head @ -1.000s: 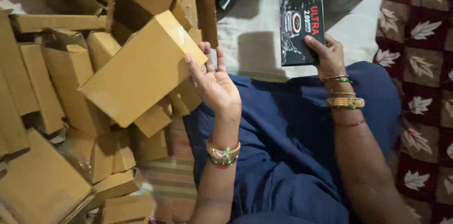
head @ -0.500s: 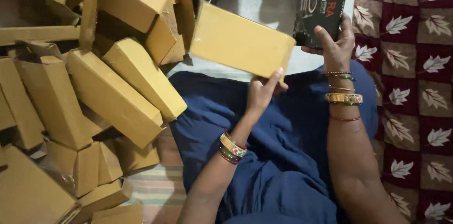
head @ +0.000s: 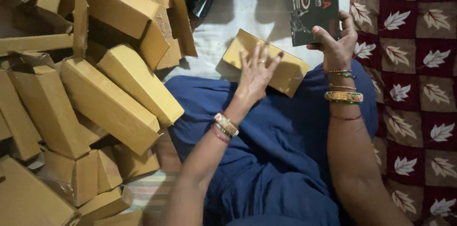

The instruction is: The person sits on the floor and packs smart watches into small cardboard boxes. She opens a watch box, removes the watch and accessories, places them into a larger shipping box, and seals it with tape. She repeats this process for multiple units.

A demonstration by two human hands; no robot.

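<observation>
Her left hand (head: 255,74) lies spread on a light, stiff cardboard box (head: 265,62), best taken by its long edges, on her lap's front edge, while her right hand (head: 336,43) pinches a black carton (head: 312,2).

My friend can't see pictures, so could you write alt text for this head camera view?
Seen from above, a seated person's left hand rests flat on a plain cardboard box on their blue-clothed lap, while the right hand holds up a black printed box. A heap of cardboard boxes lies to the left, a maroon leaf-patterned cloth to the right.
</observation>
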